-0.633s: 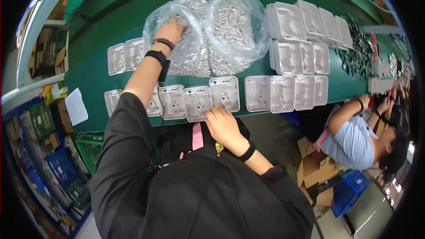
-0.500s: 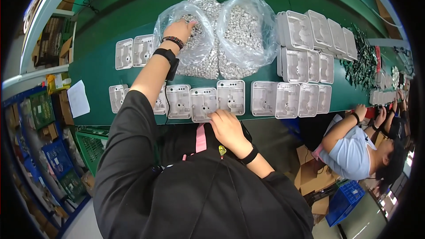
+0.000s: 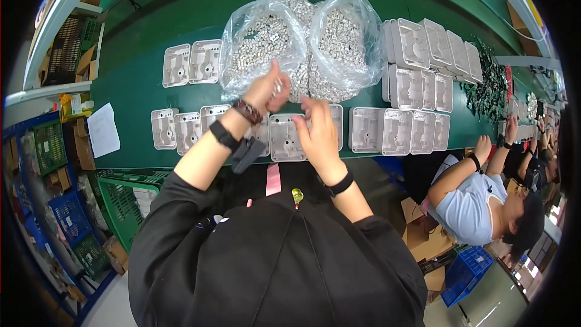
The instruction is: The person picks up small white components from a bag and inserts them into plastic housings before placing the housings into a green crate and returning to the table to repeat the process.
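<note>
My left hand (image 3: 270, 92) is above the near side of the left clear plastic bag (image 3: 229, 71), fingers curled with small silvery parts showing between them. The bag is full of small silvery metal pieces (image 3: 261, 45). My right hand (image 3: 319, 139) reaches over the right edge of a light grey plastic housing (image 3: 284, 145), thumb and fingers apart, holding nothing that I can see. This shallow box stands at the table's front edge in a row of similar housings. My arms partly hide the neighbouring ones.
A second bag (image 3: 378, 54) of metal pieces stands to the right. More grey housings (image 3: 407, 94) are stacked beyond it, beside a heap of dark strips (image 3: 482, 88). A paper sheet (image 3: 104, 130) lies at left. A person in light blue (image 3: 469, 206) works at right.
My left hand has come out of the left bag toward me, with small silvery parts in its fingers. My right hand has risen from the housing's front edge to its right side.
</note>
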`<action>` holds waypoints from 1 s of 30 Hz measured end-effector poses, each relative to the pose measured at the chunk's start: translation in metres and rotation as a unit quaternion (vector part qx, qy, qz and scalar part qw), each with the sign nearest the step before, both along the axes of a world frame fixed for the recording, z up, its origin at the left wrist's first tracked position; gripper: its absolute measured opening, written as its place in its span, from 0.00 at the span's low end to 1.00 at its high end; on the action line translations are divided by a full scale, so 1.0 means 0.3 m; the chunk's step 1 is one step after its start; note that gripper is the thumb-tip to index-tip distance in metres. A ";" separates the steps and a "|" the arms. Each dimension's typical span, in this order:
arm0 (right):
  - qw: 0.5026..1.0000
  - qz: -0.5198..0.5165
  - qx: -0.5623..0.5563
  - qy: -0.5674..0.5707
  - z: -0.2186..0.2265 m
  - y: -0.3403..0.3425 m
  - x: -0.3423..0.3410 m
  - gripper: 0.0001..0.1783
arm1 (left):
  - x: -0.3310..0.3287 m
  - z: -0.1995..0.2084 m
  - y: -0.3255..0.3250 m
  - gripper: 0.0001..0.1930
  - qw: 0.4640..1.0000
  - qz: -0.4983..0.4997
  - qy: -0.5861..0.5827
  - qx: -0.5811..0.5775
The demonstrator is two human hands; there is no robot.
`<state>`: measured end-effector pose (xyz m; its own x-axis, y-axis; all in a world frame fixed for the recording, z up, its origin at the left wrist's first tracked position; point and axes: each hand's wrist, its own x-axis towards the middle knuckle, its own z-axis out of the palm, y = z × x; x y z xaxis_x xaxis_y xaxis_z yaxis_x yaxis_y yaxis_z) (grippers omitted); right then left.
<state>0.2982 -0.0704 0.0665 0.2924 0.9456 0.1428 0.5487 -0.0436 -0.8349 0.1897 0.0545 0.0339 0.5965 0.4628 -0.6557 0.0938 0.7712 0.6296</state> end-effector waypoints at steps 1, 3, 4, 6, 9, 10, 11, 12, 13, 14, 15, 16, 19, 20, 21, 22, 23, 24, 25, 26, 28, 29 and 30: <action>0.998 -0.029 0.043 0.033 0.020 0.014 -0.012 0.12 | -0.007 0.056 -0.061 0.32 0.998 -0.041 0.021 0.043; 0.998 -0.010 0.034 0.045 -0.015 0.018 -0.040 0.11 | -0.042 0.086 -0.133 0.32 0.995 -0.074 0.043 0.047; 0.998 0.012 0.028 0.058 -0.039 0.021 -0.053 0.10 | -0.055 0.094 -0.154 0.32 0.991 -0.104 0.068 0.055; 0.998 0.022 0.020 0.062 -0.053 0.019 -0.070 0.09 | -0.107 0.095 -0.169 0.33 0.992 -0.117 0.032 0.038; 0.969 0.037 -0.022 0.242 -0.048 -0.017 -0.109 0.07 | -0.155 0.088 -0.192 0.33 0.989 -0.142 -0.035 -0.008; 0.971 0.029 -0.026 0.237 -0.040 -0.024 -0.110 0.07 | -0.163 0.101 -0.199 0.33 0.989 -0.143 -0.020 0.020; 0.976 0.025 -0.004 0.214 -0.033 -0.027 -0.107 0.06 | -0.168 0.114 -0.205 0.33 0.989 -0.142 -0.004 0.049; 0.981 0.023 0.017 0.192 -0.023 -0.028 -0.104 0.05 | -0.167 0.116 -0.212 0.33 0.987 -0.139 0.013 0.079; 0.983 0.026 0.039 0.175 -0.016 -0.027 -0.117 0.04 | -0.174 0.112 -0.218 0.33 0.987 -0.138 0.015 0.075; 0.983 0.029 0.035 0.178 -0.014 -0.031 -0.122 0.04 | -0.168 0.104 -0.217 0.31 0.987 -0.137 0.001 0.081; 0.966 0.001 0.009 0.258 -0.011 -0.038 -0.113 0.04 | -0.159 0.096 -0.214 0.30 0.987 -0.134 -0.012 0.087; 0.941 -0.024 -0.018 0.337 -0.009 -0.044 -0.101 0.04 | -0.156 0.092 -0.212 0.28 0.987 -0.129 -0.023 0.094; 0.893 -0.036 -0.065 0.444 0.012 -0.067 -0.061 0.04 | -0.131 0.108 -0.215 0.23 0.982 -0.148 -0.082 0.089; 0.879 -0.030 -0.081 0.468 0.019 -0.074 -0.054 0.04 | -0.133 0.114 -0.217 0.21 0.976 -0.161 -0.116 0.088; 0.878 -0.023 -0.084 0.471 0.021 -0.077 -0.057 0.04 | -0.143 0.117 -0.219 0.21 0.978 -0.154 -0.112 0.088; 0.894 -0.016 -0.078 0.441 0.021 -0.083 -0.053 0.04 | -0.146 0.116 -0.223 0.19 0.977 -0.157 -0.118 0.083; 0.909 -0.009 -0.072 0.410 0.021 -0.088 -0.052 0.05 | -0.148 0.115 -0.227 0.17 0.976 -0.160 -0.125 0.078; 0.924 -0.002 -0.064 0.378 0.020 -0.092 -0.052 0.05 | -0.151 0.116 -0.232 0.16 0.975 -0.164 -0.132 0.073; 0.924 0.000 -0.065 0.378 0.018 -0.097 -0.053 0.05 | -0.153 0.123 -0.235 0.16 0.975 -0.162 -0.132 0.073; 0.930 0.010 -0.047 0.364 0.013 -0.103 -0.053 0.05 | -0.154 0.135 -0.239 0.15 0.975 -0.163 -0.141 0.056; 0.941 0.031 -0.010 0.336 0.005 -0.110 -0.052 0.06 | -0.154 0.150 -0.245 0.13 0.973 -0.164 -0.159 0.022; 0.941 0.032 -0.010 0.336 0.005 -0.113 -0.047 0.06 | -0.155 0.142 -0.249 0.13 0.973 -0.163 -0.160 0.022; 0.961 0.051 -0.006 0.274 0.007 -0.119 -0.039 0.06 | -0.155 0.124 -0.256 0.12 0.975 -0.156 -0.153 0.044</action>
